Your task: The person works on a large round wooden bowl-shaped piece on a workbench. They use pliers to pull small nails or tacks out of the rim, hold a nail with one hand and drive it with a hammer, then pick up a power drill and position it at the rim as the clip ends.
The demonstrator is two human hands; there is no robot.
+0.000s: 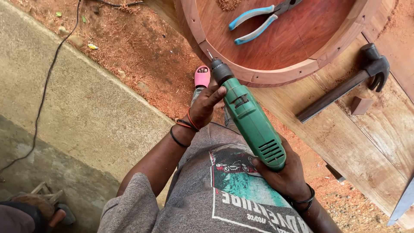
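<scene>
The person stands over a wooden desk (345, 142) and holds a green drill (252, 121) in both hands. The right hand (286, 172) is wrapped around the back end of the drill, near the air slots. Its fingers (263, 166) are curled tight on the green body. The left hand (206, 107) sits on the front part of the drill, just behind the dark metal nose. Its fingers (217, 92) lie flat against the side, touching the drill but not closed all the way round it. There are bands on both wrists.

The drill points up and away from the person, a bit tilted. Its thin bit (209, 54) is right next to the outside wall of a big round wooden ring (258, 75) that lies on the desk. I cannot tell if the bit touches the wood.

Inside the ring lie pliers (254, 23) with blue handles. A hammer (345, 88) lies on the desk to the right of the ring, well apart from the hands. A small wood block (360, 105) sits just beside the hammer's handle.

The ground is covered in red sawdust (142, 56). A pink sandal (202, 77) shows near the left hand. A black cable (45, 86) runs over the grey concrete floor (86, 112).
</scene>
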